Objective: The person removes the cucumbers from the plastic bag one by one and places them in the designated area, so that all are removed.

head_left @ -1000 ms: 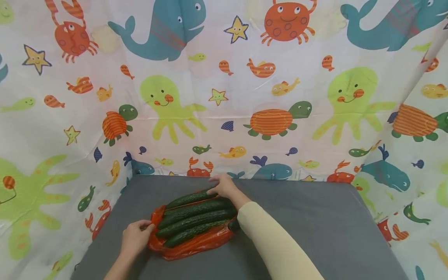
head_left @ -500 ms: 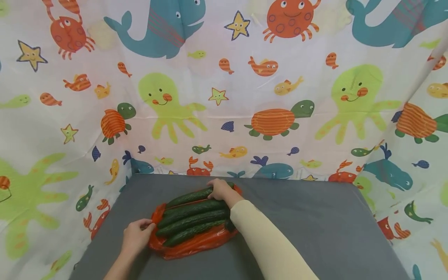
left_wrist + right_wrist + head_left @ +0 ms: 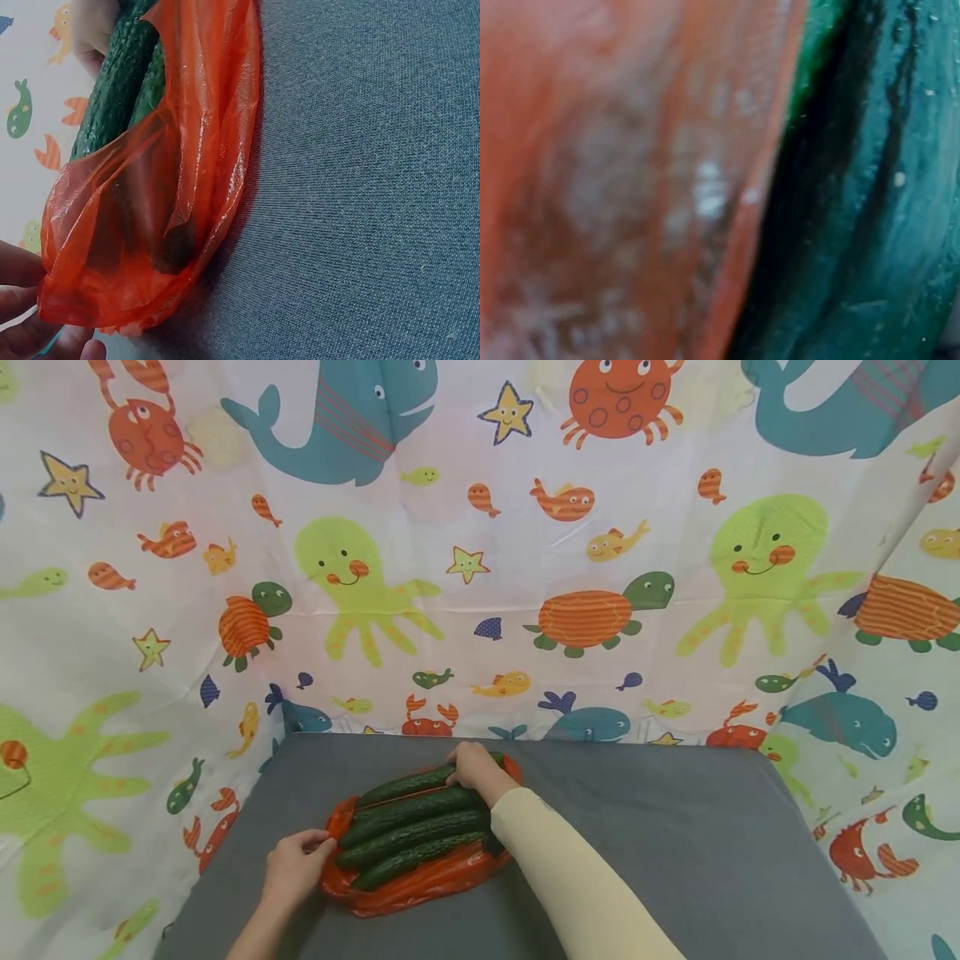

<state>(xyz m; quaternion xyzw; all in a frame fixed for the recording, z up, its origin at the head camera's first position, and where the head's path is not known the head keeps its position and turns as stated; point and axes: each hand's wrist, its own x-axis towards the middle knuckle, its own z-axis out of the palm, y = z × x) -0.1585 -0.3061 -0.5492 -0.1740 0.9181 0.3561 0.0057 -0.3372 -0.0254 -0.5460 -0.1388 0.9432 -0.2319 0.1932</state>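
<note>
Several long dark green cucumbers (image 3: 414, 835) lie side by side in an orange-red plastic bag (image 3: 416, 892) on the grey table. My left hand (image 3: 291, 867) pinches the bag's left end between thumb and fingers; the left wrist view shows these fingers (image 3: 21, 300) at the gathered corner of the bag (image 3: 202, 112). Reaching across the bundle, my right hand (image 3: 477, 770) grips the farthest cucumber (image 3: 401, 787) near its right part. Up close in the right wrist view, a cucumber (image 3: 885, 195) lies beside blurred bag film (image 3: 630, 150). My right fingertips are hidden there.
The grey cloth-covered table (image 3: 660, 860) extends to the right of the bag. A white curtain (image 3: 450, 593) printed with sea animals stands along the back and both sides. My right sleeve (image 3: 570, 868) crosses over the table's front part.
My right hand has come down slightly and closed on the farthest cucumber near the bag's right end. My left hand keeps its pinch on the bag. The head view has shifted slightly.
</note>
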